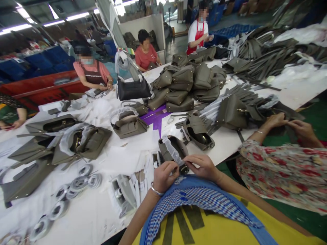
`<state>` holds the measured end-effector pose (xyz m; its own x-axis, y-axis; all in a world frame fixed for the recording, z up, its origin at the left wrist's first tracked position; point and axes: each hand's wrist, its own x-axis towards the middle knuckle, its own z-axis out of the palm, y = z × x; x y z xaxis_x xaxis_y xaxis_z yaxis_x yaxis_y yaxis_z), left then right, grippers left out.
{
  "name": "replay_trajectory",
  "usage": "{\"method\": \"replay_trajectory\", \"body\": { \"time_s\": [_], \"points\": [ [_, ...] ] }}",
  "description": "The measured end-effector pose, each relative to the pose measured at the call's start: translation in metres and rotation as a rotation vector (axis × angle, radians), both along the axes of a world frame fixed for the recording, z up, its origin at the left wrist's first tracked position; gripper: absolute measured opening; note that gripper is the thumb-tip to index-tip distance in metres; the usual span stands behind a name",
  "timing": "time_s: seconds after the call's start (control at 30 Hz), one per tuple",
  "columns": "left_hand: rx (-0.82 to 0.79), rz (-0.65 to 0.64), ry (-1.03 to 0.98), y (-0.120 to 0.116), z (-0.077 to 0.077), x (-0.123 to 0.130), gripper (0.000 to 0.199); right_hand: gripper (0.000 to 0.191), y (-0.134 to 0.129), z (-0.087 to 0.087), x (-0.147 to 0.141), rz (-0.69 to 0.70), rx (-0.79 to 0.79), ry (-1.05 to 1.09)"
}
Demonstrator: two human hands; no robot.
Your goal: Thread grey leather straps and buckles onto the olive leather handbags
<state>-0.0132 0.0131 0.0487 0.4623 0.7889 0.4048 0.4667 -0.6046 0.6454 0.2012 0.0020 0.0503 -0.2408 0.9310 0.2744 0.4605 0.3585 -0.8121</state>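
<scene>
An olive-brown handbag (163, 149) stands at the table's edge close to my body, its handle (174, 149) wrapped in clear plastic film. My left hand (165, 175) is closed in a pinch at the near side of this bag; what lies between the fingertips is hidden. On the other side, my right hand (203, 166) pinches at the bag near the lower end of the wrapped handle. Just beyond lies another olive handbag (198, 131) with its opening showing gold-coloured metal inside.
Stacked olive handbags (181, 85) fill the table's middle, with a black handbag (134, 89) beside them. Rolled straps (79, 182) and a plastic-wrapped piece (124, 195) lie to the left. At right, a co-worker's floral sleeve (281, 173) is close; several other people work around the table.
</scene>
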Motion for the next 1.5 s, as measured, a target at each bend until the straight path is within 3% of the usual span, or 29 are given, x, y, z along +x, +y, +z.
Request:
{"method": "replay_trajectory", "body": {
  "time_s": [0.17,0.23,0.37,0.53,0.63,0.77,0.93,1.03,1.2,1.5],
  "points": [
    [-0.053,0.017,-0.024,0.001,0.001,0.003,0.012,0.043,-0.011,0.011,-0.003,0.069,-0.312,0.157],
    [-0.063,0.033,-0.040,0.002,0.001,0.004,0.011,0.037,-0.012,0.009,-0.006,0.100,-0.352,0.151],
    [-0.053,0.029,-0.037,0.002,0.003,0.005,0.011,0.025,-0.009,0.004,-0.015,0.061,-0.341,0.131],
    [0.009,-0.037,0.072,0.002,0.001,-0.002,0.014,0.033,-0.003,-0.004,-0.029,-0.118,-0.301,0.135],
    [0.032,-0.020,0.133,0.003,-0.009,-0.006,0.014,0.037,-0.002,-0.009,-0.036,-0.196,-0.271,0.136],
    [0.006,0.077,0.134,0.004,-0.029,-0.008,0.014,0.047,-0.003,-0.019,-0.038,-0.074,-0.256,0.156],
    [0.087,0.034,0.171,0.005,-0.046,-0.009,0.015,0.038,0.003,-0.041,-0.039,-0.129,-0.243,0.195],
    [0.107,0.032,0.180,0.015,-0.041,-0.011,0.016,0.041,0.011,-0.046,-0.044,-0.130,-0.265,0.248],
    [0.074,0.029,0.208,0.032,-0.026,-0.011,0.017,0.052,0.020,-0.039,-0.045,-0.106,-0.302,0.223],
    [0.041,-0.007,0.271,0.036,-0.006,-0.005,0.018,0.065,0.018,-0.032,-0.039,-0.077,-0.306,0.157]
  ]
}}
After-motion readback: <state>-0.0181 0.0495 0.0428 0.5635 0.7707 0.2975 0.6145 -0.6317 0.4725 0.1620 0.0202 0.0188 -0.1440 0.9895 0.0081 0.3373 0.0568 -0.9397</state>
